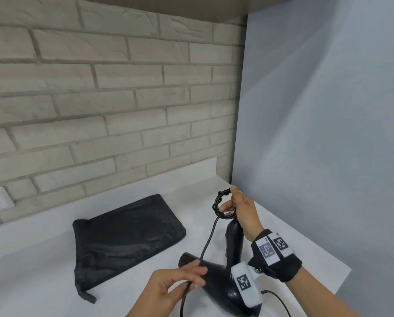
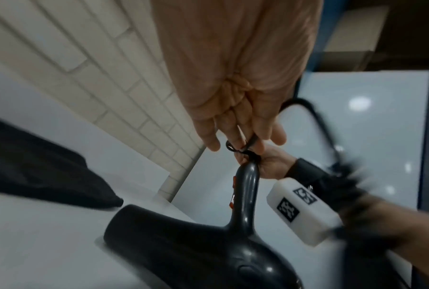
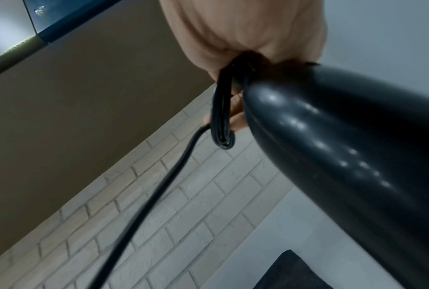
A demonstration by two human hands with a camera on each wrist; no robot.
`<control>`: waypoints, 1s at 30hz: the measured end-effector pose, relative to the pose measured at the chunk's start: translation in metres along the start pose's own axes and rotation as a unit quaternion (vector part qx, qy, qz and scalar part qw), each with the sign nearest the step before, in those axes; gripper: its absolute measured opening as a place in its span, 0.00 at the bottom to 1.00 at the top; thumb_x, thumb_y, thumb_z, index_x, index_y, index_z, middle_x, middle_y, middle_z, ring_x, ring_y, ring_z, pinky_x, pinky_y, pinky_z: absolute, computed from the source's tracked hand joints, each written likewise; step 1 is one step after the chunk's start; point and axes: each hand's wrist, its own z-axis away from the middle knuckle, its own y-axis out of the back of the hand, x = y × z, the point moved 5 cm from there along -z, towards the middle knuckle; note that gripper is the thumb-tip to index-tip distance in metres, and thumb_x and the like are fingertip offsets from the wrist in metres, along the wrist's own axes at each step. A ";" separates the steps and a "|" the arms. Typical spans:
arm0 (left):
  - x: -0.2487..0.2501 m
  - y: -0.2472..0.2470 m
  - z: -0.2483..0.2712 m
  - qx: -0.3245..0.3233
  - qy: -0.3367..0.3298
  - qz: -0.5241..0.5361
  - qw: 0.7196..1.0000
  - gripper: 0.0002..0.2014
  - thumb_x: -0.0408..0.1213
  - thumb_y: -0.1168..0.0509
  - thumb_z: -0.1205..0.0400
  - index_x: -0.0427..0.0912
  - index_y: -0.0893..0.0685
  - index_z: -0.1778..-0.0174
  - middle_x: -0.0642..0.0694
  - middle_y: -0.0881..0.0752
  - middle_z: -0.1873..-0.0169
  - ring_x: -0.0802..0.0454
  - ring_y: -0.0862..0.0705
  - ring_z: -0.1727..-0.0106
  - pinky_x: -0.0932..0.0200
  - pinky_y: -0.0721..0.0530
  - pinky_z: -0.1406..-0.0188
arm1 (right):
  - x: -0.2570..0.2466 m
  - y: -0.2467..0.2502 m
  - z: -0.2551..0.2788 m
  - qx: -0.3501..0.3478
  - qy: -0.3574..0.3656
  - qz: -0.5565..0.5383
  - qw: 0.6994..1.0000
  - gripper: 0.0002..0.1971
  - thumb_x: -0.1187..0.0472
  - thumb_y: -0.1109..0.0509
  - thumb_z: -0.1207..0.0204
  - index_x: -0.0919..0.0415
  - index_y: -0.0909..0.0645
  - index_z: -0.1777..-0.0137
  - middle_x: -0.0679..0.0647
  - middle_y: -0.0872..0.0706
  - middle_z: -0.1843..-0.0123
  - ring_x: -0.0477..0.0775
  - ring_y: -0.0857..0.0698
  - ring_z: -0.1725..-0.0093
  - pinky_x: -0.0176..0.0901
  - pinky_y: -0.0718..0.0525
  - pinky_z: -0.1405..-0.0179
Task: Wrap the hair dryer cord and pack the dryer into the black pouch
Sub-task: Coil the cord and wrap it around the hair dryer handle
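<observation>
Cord-wrapping stage, partly complete. The hair dryer (image 1: pixel 216 274) stands on the white bench (image 1: pixel 42 259) with its handle pointing up and its barrel lying on the surface. The right hand (image 1: pixel 241 210) pinches a small coil of cord (image 1: pixel 223 205) at the top of the handle; several turns are already gathered there, though from the right wrist view their count cannot be told. The left hand (image 1: pixel 180 283), in front of the dryer barrel, is closed round the loose run of cord (image 1: pixel 208 239), which rises from it to the coil and trails below it out of the picture. A length of cord therefore remains unwound, and the plug is not seen. The black pouch (image 1: pixel 125 239) lies flat on the bench to the left of the dryer, near but apart from it, untouched; whether its mouth is open cannot be judged. Left to do: finish the coil, open the pouch, insert the dryer.
</observation>
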 end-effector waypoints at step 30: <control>0.037 0.007 -0.119 0.022 0.162 0.106 0.981 0.12 0.29 0.34 0.20 0.34 0.25 0.42 0.42 0.14 0.65 0.59 0.18 0.77 0.68 0.18 0.75 | 0.001 -0.013 0.002 -0.020 0.033 0.010 0.999 0.22 0.52 0.44 0.16 0.64 0.29 0.70 0.52 0.16 0.79 0.47 0.17 0.76 0.28 0.19 0.71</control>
